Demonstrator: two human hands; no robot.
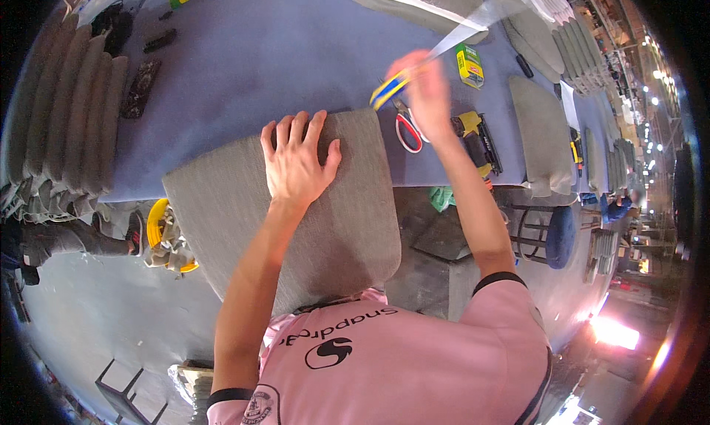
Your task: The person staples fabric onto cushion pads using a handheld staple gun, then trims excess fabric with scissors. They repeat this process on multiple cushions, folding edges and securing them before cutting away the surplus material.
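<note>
A grey fabric-covered seat pad (340, 196) lies partly on the blue table and overhangs its near edge toward my body. My left hand (296, 159) rests flat on top of it with fingers spread. Beyond the pad's far right corner, my right hand (425, 92) is closed and smeared by motion. It grips a tool with a blue and yellow handle (390, 90); a long pale blade-like strip (462, 33) runs from the hand up to the right. Scissors (408, 131) with red and white handles lie beneath that hand. Right of my wrist is a black and yellow staple gun (482, 142).
Stacked grey pads (66, 107) stand at the left, with more pads (540, 129) at the right. A green and yellow box (470, 66) sits on the blue table (296, 48). Below its edge are a yellow bin (155, 221) of scraps, a stool (560, 236) and a person's leg (74, 240).
</note>
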